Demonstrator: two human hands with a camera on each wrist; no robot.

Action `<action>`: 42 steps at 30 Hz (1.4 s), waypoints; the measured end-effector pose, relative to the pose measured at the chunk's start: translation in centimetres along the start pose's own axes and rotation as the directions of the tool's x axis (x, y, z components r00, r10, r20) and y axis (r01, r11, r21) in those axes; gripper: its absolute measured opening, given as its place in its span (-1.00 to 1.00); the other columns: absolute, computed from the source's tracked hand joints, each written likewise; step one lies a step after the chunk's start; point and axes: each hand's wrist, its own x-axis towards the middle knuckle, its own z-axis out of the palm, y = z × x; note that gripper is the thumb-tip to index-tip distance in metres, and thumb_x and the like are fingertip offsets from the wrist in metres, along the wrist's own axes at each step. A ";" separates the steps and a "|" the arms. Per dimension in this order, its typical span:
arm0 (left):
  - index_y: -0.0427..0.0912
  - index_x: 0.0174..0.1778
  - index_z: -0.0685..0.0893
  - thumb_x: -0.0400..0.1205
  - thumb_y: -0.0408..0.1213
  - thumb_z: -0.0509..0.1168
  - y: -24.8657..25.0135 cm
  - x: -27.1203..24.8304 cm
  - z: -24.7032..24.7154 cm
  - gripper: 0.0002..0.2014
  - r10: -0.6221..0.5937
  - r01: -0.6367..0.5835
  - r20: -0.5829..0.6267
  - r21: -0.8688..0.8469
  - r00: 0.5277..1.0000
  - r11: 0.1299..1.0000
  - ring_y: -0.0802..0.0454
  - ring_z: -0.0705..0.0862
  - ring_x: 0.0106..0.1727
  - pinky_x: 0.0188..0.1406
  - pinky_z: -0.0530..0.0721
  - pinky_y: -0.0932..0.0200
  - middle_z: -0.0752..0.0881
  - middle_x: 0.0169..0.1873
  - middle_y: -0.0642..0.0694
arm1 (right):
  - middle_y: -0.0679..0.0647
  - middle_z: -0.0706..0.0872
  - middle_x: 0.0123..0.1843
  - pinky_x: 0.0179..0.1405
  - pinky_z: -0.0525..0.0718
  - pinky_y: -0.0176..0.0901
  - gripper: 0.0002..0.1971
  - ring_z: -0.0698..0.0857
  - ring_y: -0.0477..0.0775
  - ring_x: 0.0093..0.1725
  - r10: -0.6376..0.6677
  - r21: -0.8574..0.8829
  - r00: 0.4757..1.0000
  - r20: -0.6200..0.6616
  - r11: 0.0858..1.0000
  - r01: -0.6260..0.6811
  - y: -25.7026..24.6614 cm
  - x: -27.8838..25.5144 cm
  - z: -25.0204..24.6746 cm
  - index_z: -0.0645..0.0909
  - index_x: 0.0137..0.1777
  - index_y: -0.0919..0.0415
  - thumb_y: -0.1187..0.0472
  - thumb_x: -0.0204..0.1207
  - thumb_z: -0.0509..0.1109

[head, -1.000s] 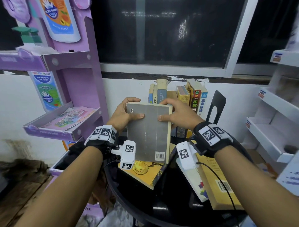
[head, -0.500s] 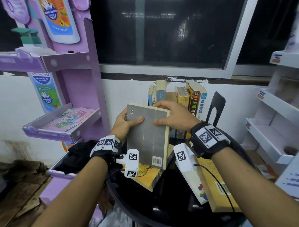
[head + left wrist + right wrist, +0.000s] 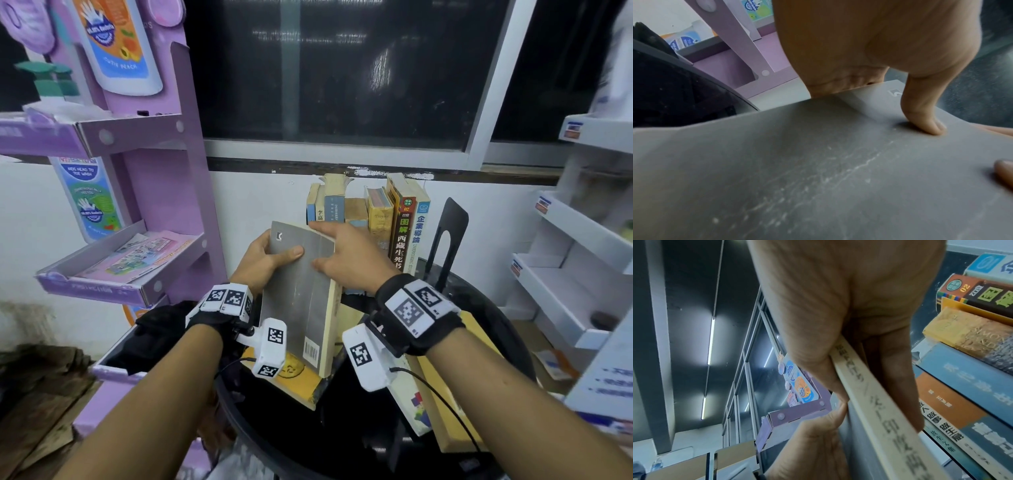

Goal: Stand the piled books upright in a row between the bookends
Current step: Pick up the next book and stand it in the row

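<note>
Holding a grey book [image 3: 301, 294] upright between them, both hands have carried it farther from the camera and closer to the row of standing books [image 3: 371, 219] than it was a second ago. The left hand [image 3: 263, 262] clasps the book's left edge, thumb flat across the cover and fingers behind; the left wrist view shows that thumb pressed on the grey cover [image 3: 818, 170]. The right hand [image 3: 346, 260] grasps the right edge, thumb on the cover and fingers wrapped round the far side; in the right wrist view the pale spine [image 3: 879, 415] runs through that grip, with the row's spines just beside it. The book now tilts more edge-on, so its cover looks narrower than before and its cream page edge shows along the right. Its top corner now overlaps the leftmost books of the row, where earlier it sat lower and nearer. Its bottom hangs above a yellow book [image 3: 298, 380] lying flat on the round black table [image 3: 342, 445]. More flat books [image 3: 442, 404] lie under the right forearm. A black bookend [image 3: 448, 229] stands at the row's right end, unchanged. The purple display rack [image 3: 157, 205] stands at the left.
</note>
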 end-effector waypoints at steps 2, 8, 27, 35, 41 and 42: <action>-0.24 0.30 0.57 0.56 -0.42 0.41 0.4 -0.1 0.1 -0.62 -0.023 0.023 0.021 0.006 1.000 1.000 -0.12 0.77 -0.01 -0.17 0.76 0.12 0.77 0.07 -0.21 | 0.09 0.56 0.45 0.30 0.67 0.02 -0.33 0.61 0.10 0.33 0.014 0.040 1.000 -0.013 0.999 -0.014 0.0 -0.3 0.0 0.42 0.56 -0.12 0.14 0.43 0.48; -0.06 0.29 0.57 0.39 -0.16 0.54 1.6 0.0 0.0 -0.45 -0.001 -0.004 0.088 0.060 0.996 0.998 -0.07 0.73 0.12 -0.09 0.70 0.14 0.74 0.13 -0.07 | 0.02 0.66 0.32 0.02 0.77 -0.14 -0.36 0.71 0.01 0.11 0.038 0.124 0.998 -0.045 0.992 -0.032 -0.9 -1.5 -1.2 0.50 0.52 -0.07 0.22 0.42 0.52; -0.13 0.32 0.62 0.64 -0.18 0.33 6.4 3.4 10.3 -0.67 0.157 -0.179 0.140 0.155 0.978 0.972 0.07 0.60 0.30 0.19 0.56 0.16 0.67 0.22 -0.01 | 0.01 0.76 0.13 -0.27 0.80 -0.05 -0.49 0.78 0.02 -0.13 0.151 -0.004 0.984 -0.090 0.988 -0.152 1.2 -4.8 -12.7 0.68 0.29 -0.11 0.29 0.35 0.59; -0.09 0.24 0.65 0.61 -0.14 0.37 5.2 6.1 13.6 -0.71 0.194 -0.227 0.138 0.301 0.971 0.926 0.07 0.62 0.26 0.33 0.57 0.07 0.68 0.17 0.00 | 0.12 0.75 0.06 -0.47 0.79 -0.02 -0.50 0.81 0.13 -0.28 0.239 -0.024 0.966 -0.096 0.970 -0.243 4.1 -5.8 -15.9 0.64 0.33 -0.02 0.35 0.41 0.55; 0.00 0.26 0.63 0.56 -0.10 0.41 5.1 7.8 16.3 -0.66 0.186 -0.235 0.158 0.395 0.970 0.888 0.03 0.58 0.33 0.40 0.53 -0.04 0.65 0.26 0.01 | 0.14 0.73 0.07 -0.55 0.74 -0.09 -0.45 0.81 0.16 -0.32 0.286 -0.037 0.948 -0.139 0.955 -0.293 6.4 -5.5 -17.5 0.60 0.40 0.01 0.36 0.41 0.54; 0.00 0.31 0.62 0.58 -0.09 0.40 5.2 8.1 16.8 -0.63 0.186 -0.236 0.157 0.420 0.970 0.876 0.04 0.56 0.34 0.36 0.52 0.05 0.62 0.31 0.01 | 0.15 0.73 0.06 -0.53 0.74 -0.08 -0.45 0.81 0.18 -0.32 0.290 -0.034 0.947 -0.140 0.954 -0.297 6.7 -5.4 -17.9 0.60 0.41 0.02 0.36 0.42 0.54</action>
